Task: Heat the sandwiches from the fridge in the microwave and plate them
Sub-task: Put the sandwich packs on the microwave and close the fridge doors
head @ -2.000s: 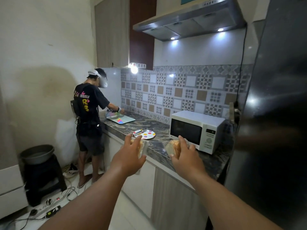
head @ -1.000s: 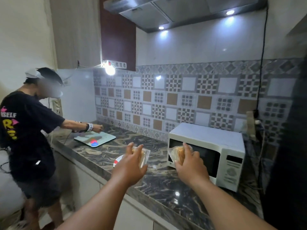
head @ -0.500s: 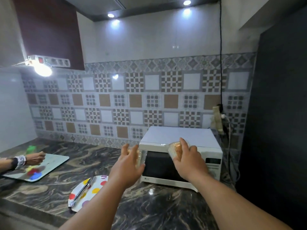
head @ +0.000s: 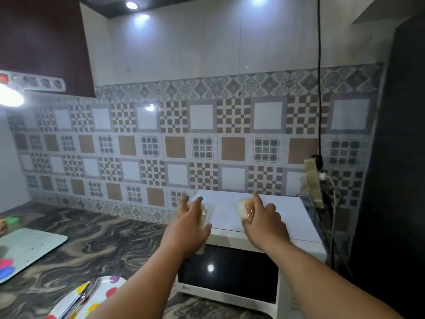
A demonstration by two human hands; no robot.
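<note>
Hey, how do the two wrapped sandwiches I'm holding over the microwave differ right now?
The left sandwich is mostly hidden behind the left hand, while the right sandwich shows its pale bread and orange filling beside the right hand. The left sandwich sits at the left edge of the microwave top; the right sandwich is nearer its middle. Both are in clear wrapping, one per hand, and the microwave door is shut.

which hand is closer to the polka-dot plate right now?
Left. The left hand holds a wrapped sandwich at the microwave's left edge, above the plate. The right hand is further right, over the microwave top.
</note>
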